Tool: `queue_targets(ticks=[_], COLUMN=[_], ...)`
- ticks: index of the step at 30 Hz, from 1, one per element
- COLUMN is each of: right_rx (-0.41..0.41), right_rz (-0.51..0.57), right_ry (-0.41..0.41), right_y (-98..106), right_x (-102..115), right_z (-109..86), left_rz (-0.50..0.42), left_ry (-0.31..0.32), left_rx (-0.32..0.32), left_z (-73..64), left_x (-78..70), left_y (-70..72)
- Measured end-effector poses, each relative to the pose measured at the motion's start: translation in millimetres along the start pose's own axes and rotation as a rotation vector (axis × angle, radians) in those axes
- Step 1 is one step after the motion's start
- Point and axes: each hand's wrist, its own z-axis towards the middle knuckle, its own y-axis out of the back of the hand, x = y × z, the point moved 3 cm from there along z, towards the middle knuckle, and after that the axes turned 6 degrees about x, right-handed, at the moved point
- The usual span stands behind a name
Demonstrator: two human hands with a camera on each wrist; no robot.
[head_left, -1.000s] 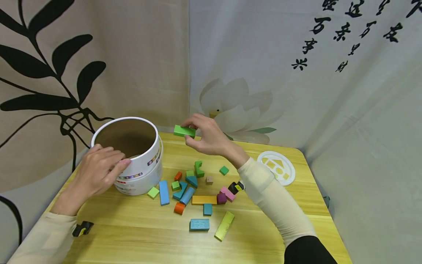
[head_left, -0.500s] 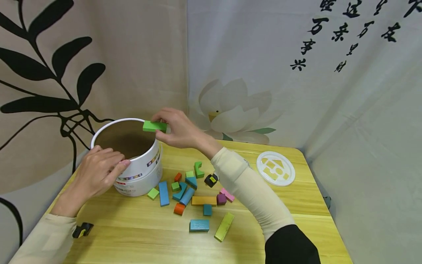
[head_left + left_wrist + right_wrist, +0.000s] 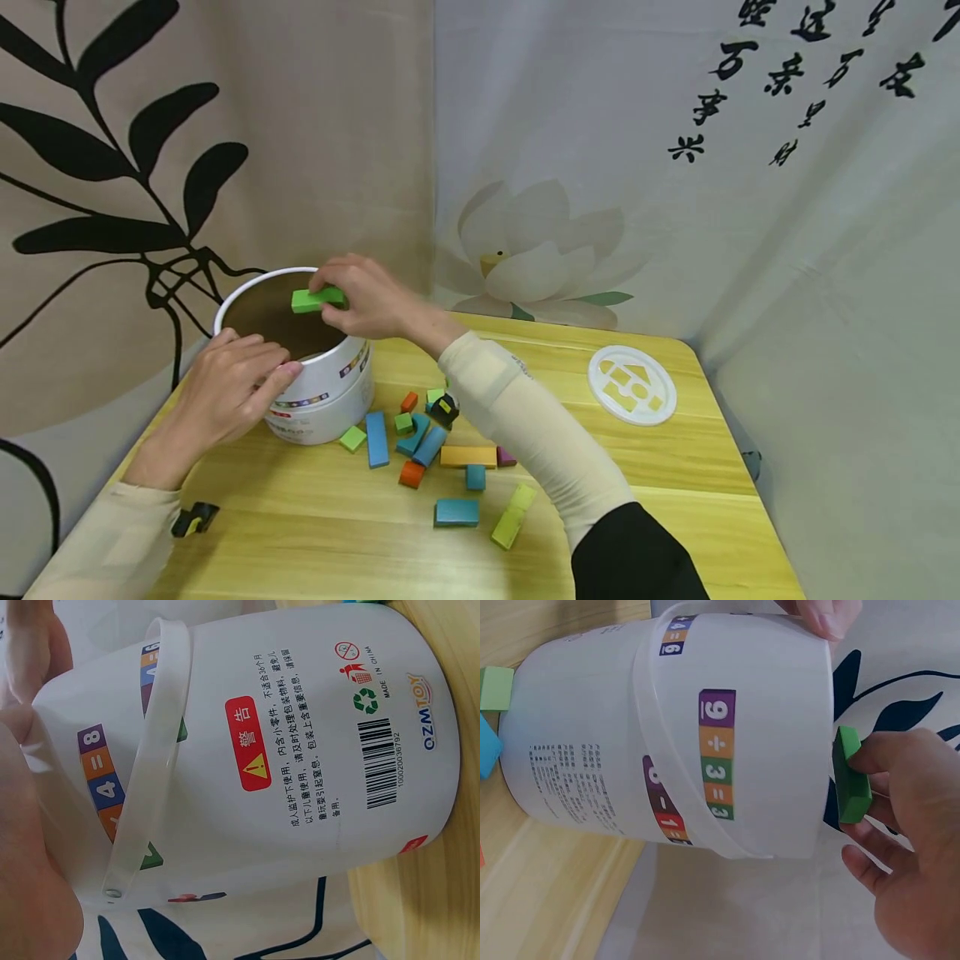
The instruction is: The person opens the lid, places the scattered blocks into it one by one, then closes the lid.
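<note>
My right hand (image 3: pixel 367 300) pinches a green rectangular block (image 3: pixel 315 300) between thumb and fingers, over the mouth of a white bucket (image 3: pixel 322 421). In the right wrist view the same block (image 3: pixel 851 780) is level with the bucket's rim, its long side along the opening. My left hand (image 3: pixel 232 387) grips the near left rim, fingertips over the edge and thumb on the outer wall. The left wrist view has the bucket's printed side (image 3: pixel 300 750) with its pale handle (image 3: pixel 146 757) hanging down. What lies at the bucket's bottom is hidden.
Right of the bucket, several loose blocks lie on the wooden table (image 3: pixel 337 533), among them a long blue block (image 3: pixel 377 439), an orange bar (image 3: pixel 468 456), a teal block (image 3: pixel 456 512) and a yellow-green block (image 3: pixel 513 517). A white lid with shaped holes (image 3: pixel 667 392) lies far right.
The right hand has carried the green block leftward from beyond the bucket's right side to over its opening. The left hand has stayed on the rim.
</note>
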Motion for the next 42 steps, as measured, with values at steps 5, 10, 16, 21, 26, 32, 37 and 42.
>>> queue_targets(ticks=[5,10,16,21,26,32,37,42], right_rx=[0.000,0.022,0.062,0.084,0.093,0.043,0.042,0.072], right_rz=[-0.003,0.003,-0.020,-0.016,0.046,0.075,0.064,0.071], right_ry=[-0.005,-0.024,-0.034,-0.058,-0.069,-0.058,-0.078,-0.143], right_y=[-5,-6,-7,-7,-4,-3,-10,-24], right_x=[1,0,-3,-5,-12,-29,-46,-66], right_z=[-0.2,-3.7,-11.1,-20.4,-38.2,-76.1,-113.6,-152.6], left_rz=[-0.002,-0.002,-0.004,-0.007,-0.006,-0.005,-0.009,-0.010], left_ry=[0.007,0.006,0.011,0.020,0.031,0.028,0.025,0.024], left_rx=[0.001,0.004,0.007,0.009,0.008,0.012,0.002,-0.006], left_z=[0.2,0.3,-0.1,-0.2,-0.2,0.6,0.5,-0.4], left_x=[-0.2,0.3,1.2,0.3,-1.0,-1.1,-0.5,-0.4], left_y=[-0.8,-0.9,-0.2,-1.0,-0.5,-1.4,-1.4,-1.3])
